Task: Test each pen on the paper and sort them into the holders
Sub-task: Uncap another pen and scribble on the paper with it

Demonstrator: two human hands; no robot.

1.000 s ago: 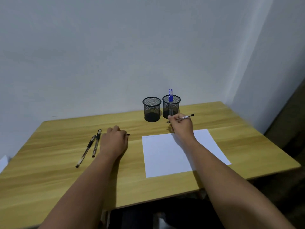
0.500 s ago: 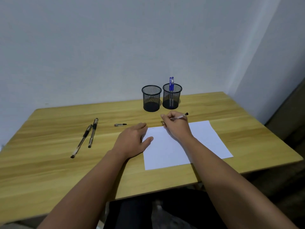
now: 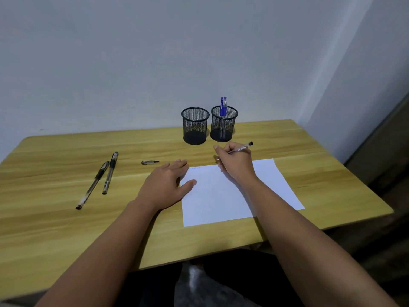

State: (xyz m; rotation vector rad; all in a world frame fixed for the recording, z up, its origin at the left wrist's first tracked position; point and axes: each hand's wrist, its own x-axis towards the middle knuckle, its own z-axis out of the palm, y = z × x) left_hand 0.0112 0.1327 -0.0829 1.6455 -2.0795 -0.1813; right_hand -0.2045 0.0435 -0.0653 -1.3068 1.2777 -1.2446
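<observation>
Right hand (image 3: 235,161): fingers curled round a clear pen (image 3: 241,148), at the paper's (image 3: 221,196) 12 o'clock edge.
Left hand (image 3: 168,185): fingers straight, flat on the paper's 9 o'clock edge.
Left holder (image 3: 195,126): no contents visible.
Right holder (image 3: 223,124): two blue pens (image 3: 223,107), upright.
Counter (image 3: 55,229): two black pens (image 3: 104,178) and a cap (image 3: 150,162) lay at 9 o'clock.

Both forearms bare to the frame edge, left hand (image 3: 167,184) and right hand (image 3: 236,162) ungloved, dark trousers (image 3: 232,282) below.
</observation>
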